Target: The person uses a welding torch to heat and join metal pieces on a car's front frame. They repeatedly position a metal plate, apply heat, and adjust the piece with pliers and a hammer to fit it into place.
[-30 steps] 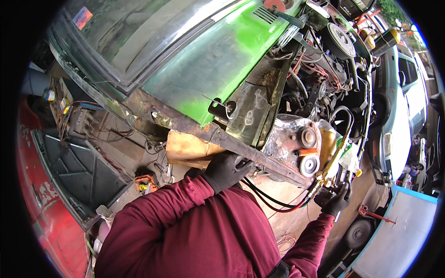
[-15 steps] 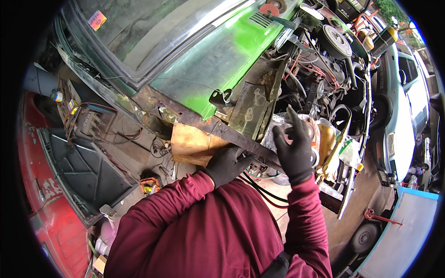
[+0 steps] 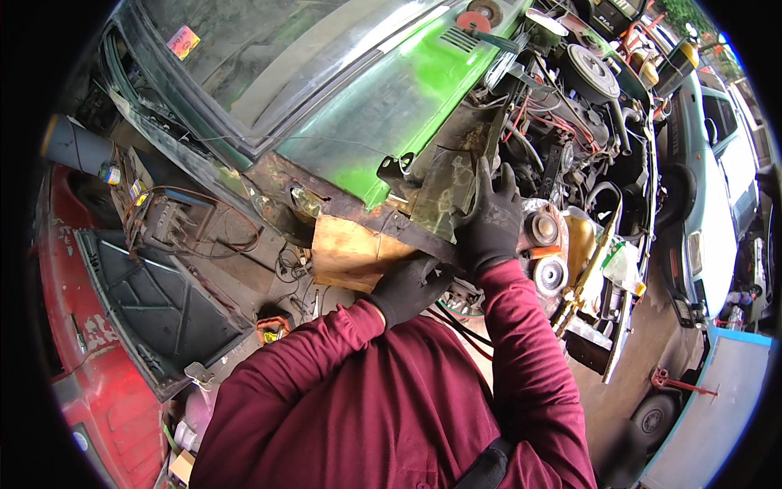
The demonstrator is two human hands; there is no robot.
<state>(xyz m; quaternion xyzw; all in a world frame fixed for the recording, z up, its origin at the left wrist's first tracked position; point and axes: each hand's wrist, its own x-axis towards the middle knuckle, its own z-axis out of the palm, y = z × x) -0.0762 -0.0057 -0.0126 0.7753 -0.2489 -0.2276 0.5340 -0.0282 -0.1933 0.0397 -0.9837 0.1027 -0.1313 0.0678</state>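
Both my hands wear black gloves. My left hand (image 3: pixel 410 291) is closed, its fingers curled at the lower edge of a rusty metal rail (image 3: pixel 419 236) on the car body; whatever they hold is hidden. Just left of it is a tan board-like sheet (image 3: pixel 350 254). My right hand (image 3: pixel 493 218) lies over the rail's right end with its fingers stretched out, pointing into the engine bay. They rest against the worn inner fender panel (image 3: pixel 444 191). Above the rail is the green-painted cowl (image 3: pixel 358 138), with a black bracket with holes (image 3: pixel 394 166) near its corner.
An exposed engine with a round air cleaner (image 3: pixel 592 72) fills the upper right. Grinding discs (image 3: pixel 479 18) lie on the cowl. At left are a loose dark panel (image 3: pixel 159 301), a cabled box (image 3: pixel 171 220) and a red car body (image 3: pixel 106 383). A pale vehicle (image 3: pixel 705 187) stands at right.
My right hand has moved left and slightly down onto the fender panel, its fingers now straighter. The left hand stays by the rail. The view has shifted slightly.
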